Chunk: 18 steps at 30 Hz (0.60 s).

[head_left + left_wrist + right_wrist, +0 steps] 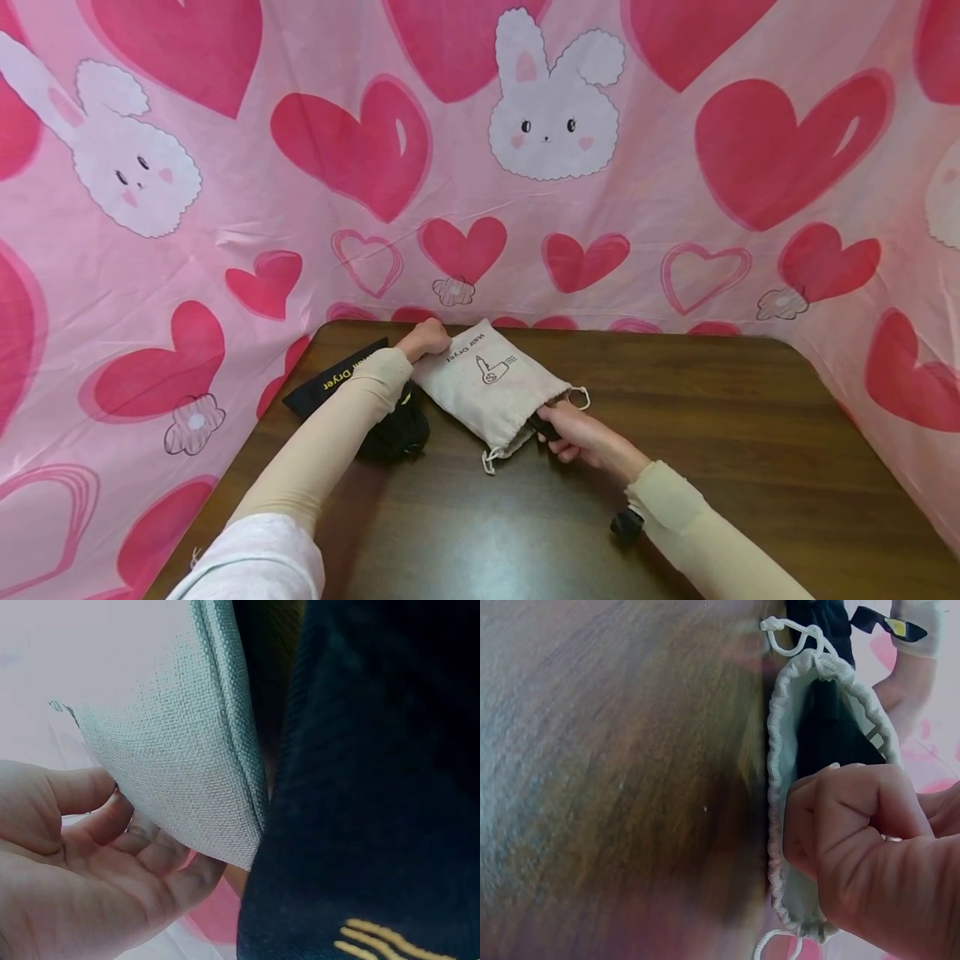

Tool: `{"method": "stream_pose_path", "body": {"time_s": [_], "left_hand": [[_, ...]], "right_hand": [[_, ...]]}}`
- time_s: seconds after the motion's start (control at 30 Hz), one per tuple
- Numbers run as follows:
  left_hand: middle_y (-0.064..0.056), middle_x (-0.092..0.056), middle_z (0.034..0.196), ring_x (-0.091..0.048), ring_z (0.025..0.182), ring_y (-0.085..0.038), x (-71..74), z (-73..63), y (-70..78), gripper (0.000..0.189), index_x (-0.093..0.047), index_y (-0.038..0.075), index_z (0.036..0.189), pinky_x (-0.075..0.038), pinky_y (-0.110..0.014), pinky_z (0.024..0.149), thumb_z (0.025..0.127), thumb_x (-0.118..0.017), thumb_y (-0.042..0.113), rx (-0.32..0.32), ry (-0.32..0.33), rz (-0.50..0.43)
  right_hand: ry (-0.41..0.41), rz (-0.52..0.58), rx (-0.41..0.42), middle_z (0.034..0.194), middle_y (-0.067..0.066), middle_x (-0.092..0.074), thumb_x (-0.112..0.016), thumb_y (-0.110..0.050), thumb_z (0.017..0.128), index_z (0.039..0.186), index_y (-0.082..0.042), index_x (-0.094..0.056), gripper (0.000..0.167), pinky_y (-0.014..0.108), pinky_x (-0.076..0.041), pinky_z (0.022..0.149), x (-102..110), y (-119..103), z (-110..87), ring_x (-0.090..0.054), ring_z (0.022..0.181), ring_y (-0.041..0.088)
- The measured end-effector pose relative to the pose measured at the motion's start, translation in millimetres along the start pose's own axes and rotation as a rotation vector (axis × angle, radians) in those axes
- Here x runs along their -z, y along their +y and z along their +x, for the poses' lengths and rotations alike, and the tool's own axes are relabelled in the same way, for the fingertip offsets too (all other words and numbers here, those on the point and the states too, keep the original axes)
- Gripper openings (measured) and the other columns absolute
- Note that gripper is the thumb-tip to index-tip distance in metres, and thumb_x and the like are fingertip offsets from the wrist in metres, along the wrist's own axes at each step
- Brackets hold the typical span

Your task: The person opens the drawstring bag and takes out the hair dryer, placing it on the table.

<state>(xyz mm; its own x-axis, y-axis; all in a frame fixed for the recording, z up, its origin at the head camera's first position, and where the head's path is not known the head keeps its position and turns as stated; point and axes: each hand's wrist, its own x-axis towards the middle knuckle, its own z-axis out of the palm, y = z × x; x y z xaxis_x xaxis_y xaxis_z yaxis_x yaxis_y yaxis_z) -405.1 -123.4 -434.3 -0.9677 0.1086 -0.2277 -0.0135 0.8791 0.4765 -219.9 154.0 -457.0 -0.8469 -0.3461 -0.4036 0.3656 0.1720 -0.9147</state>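
A cream drawstring bag (487,396), printed "Hair Dryer" with a small drawing, lies aslant on the table, its gathered mouth toward the near right. My left hand (425,338) is at the far left corner; in the left wrist view, thumb and forefinger pinch the cloth edge. At the mouth, my right hand (577,429) has its fingers curled round a black hair dryer (829,742), most of which is hidden inside the bag. Beyond those fingers, the right wrist view shows its dark body within the opening.
A black drawstring bag (397,429) with yellow "Hair Dryer" lettering lies left of the cream one, partly under my left forearm. White cord loops (491,460) stick out at the cream bag's mouth. A pink heart-and-rabbit cloth (637,208) hangs behind the brown table (735,400).
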Motion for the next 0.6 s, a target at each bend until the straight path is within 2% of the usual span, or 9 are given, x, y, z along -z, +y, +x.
{"method": "stream_pose_path", "body": {"time_s": [0.07, 0.1, 0.33, 0.6], "left_hand": [[-0.005, -0.034, 0.06, -0.032, 0.054, -0.02, -2.5, 4.9, -3.5, 0.03, -0.04, 0.008, 0.059, -0.034, -0.033, 0.055, 0.088, -0.05, 0.004, -0.009, 0.011, 0.003], [-0.006, -0.035, 0.062, -0.034, 0.055, -0.021, -1.1, -1.1, 1.4, 0.031, -0.041, 0.007, 0.06, -0.035, -0.033, 0.056, 0.09, -0.051, 0.004, 0.015, 0.004, 0.006], [-0.007, -0.044, 0.07, -0.046, 0.064, -0.022, 1.7, -20.1, 8.1, 0.03, -0.044, 0.008, 0.065, -0.039, -0.03, 0.057, 0.094, -0.052, 0.005, 0.016, 0.028, 0.013], [-0.007, -0.044, 0.071, -0.046, 0.065, -0.022, 2.3, -22.9, 7.4, 0.029, -0.045, 0.009, 0.066, -0.038, -0.029, 0.057, 0.093, -0.051, 0.005, -0.01, 0.04, 0.031]], "right_hand": [[0.008, -0.005, 0.006, 0.078, 0.008, -0.051, -0.039, -0.012, 0.105, 0.097, 0.002, -0.051, 0.02, 0.016, -0.025, 0.041, -0.7, 1.3, 0.7, -0.03, 0.048, 0.005], [0.015, -0.007, 0.008, 0.078, 0.007, -0.05, -0.04, -0.012, 0.105, 0.095, 0.001, -0.051, 0.02, 0.016, -0.025, 0.041, -1.2, 1.6, 0.7, -0.03, 0.048, 0.005], [0.065, -0.008, 0.039, 0.077, 0.005, -0.05, -0.04, -0.012, 0.105, 0.089, -0.008, -0.047, 0.018, 0.017, -0.024, 0.042, -3.0, 2.2, 0.3, -0.027, 0.048, 0.005], [0.069, 0.007, 0.067, 0.079, 0.005, -0.049, -0.04, -0.019, 0.111, 0.097, -0.009, -0.046, 0.017, 0.019, -0.023, 0.044, -2.8, 4.2, -2.5, -0.026, 0.05, 0.006]]}}
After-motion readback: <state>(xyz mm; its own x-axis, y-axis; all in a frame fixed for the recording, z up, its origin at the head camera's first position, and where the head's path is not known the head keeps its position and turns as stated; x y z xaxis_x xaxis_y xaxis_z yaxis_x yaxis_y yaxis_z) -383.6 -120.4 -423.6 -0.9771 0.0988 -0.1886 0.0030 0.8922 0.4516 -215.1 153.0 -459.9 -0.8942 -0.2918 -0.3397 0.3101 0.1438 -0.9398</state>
